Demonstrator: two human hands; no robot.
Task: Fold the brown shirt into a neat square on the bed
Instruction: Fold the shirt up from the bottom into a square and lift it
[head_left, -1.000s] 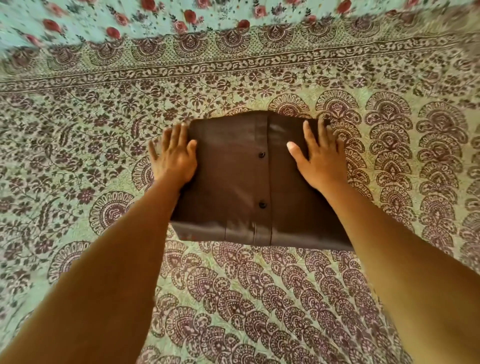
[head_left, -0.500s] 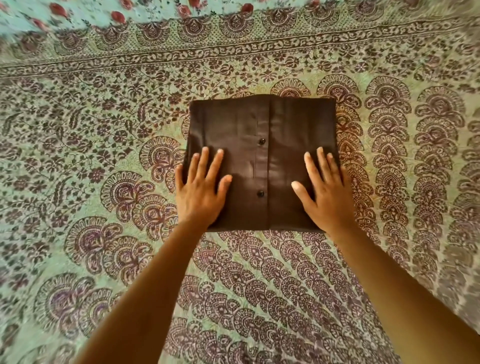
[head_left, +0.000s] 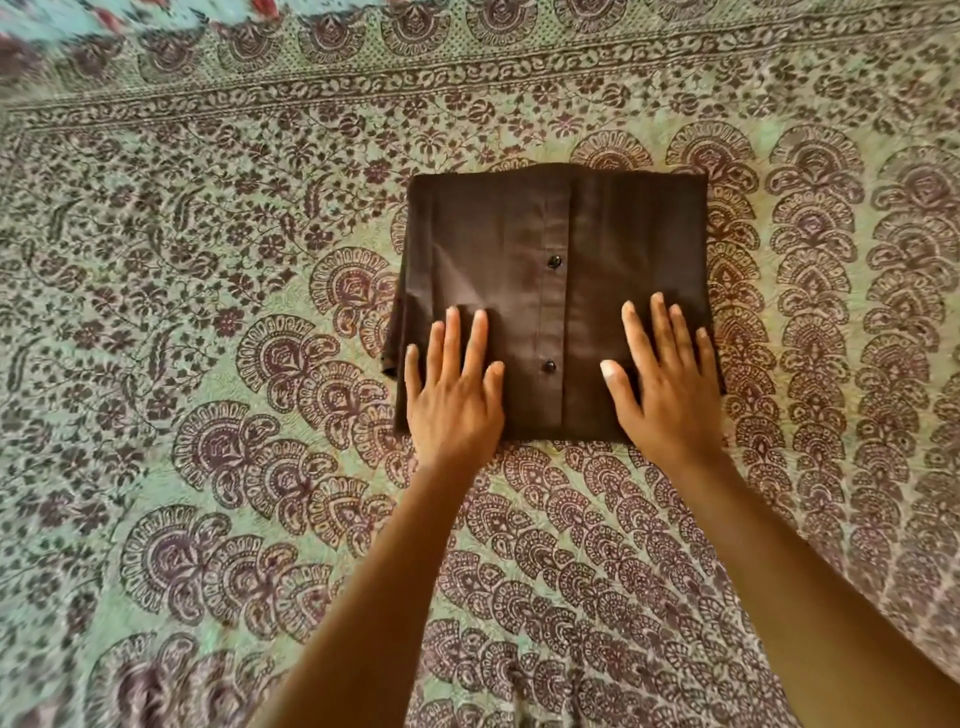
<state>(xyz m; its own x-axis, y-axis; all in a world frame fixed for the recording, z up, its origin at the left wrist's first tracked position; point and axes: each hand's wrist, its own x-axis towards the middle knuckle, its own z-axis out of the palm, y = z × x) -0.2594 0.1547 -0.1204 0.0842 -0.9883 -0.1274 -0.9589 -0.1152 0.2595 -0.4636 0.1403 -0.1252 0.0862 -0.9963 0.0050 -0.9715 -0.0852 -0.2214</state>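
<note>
L hand (head_left: 452, 400), R hand (head_left: 670, 395) slid down shirt (head_left: 519, 249)

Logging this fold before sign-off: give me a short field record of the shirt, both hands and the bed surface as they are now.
item: dark brown buttoned cloth shirt, folded into a rough square, button strip facing up
buttons: two dark round buttons visible on the strip
surface: green bedspread with a maroon floral print, shirt lying flat on it
left hand: flat, fingers straight, on the shirt's near left part
right hand: flat, fingers straight, on the near right part
untidy spot: lower layer juts out at the near left edge
</note>
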